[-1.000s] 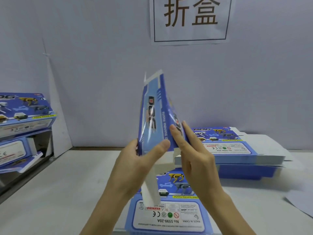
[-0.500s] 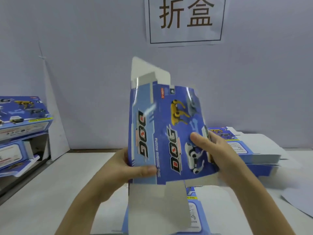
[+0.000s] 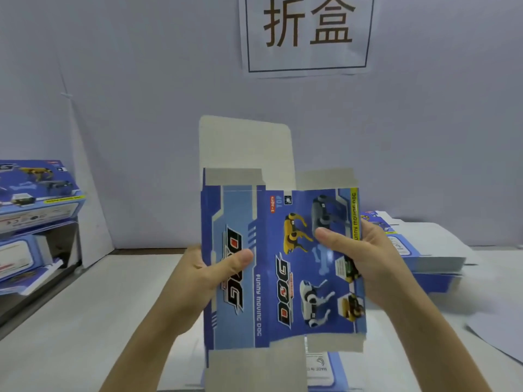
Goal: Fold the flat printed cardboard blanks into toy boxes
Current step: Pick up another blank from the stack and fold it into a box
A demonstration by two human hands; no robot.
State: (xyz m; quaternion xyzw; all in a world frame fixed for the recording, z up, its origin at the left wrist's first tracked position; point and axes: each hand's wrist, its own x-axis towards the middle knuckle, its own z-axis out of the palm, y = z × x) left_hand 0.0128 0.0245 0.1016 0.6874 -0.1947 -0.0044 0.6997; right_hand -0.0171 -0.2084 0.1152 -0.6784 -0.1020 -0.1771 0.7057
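I hold a blue printed cardboard blank (image 3: 271, 278) upright in front of me, its "DOG" face toward the camera and grey flaps sticking out at top and bottom. My left hand (image 3: 203, 275) grips its left edge, thumb on the narrow side panel. My right hand (image 3: 359, 258) grips the right edge, thumb laid across the front panel near the grey dog picture. Under the blank, another flat blank (image 3: 322, 372) lies on the table, mostly hidden.
A stack of flat blanks (image 3: 424, 258) lies on the white table (image 3: 70, 321) at the right. Folded blue boxes (image 3: 36, 190) are piled on a rack at the far left. A paper sign (image 3: 308, 35) hangs on the grey wall behind.
The blank has turned from edge-on to face-on and spread open wider. My hands have moved apart to its left and right edges, and the top flap now stands straight up.
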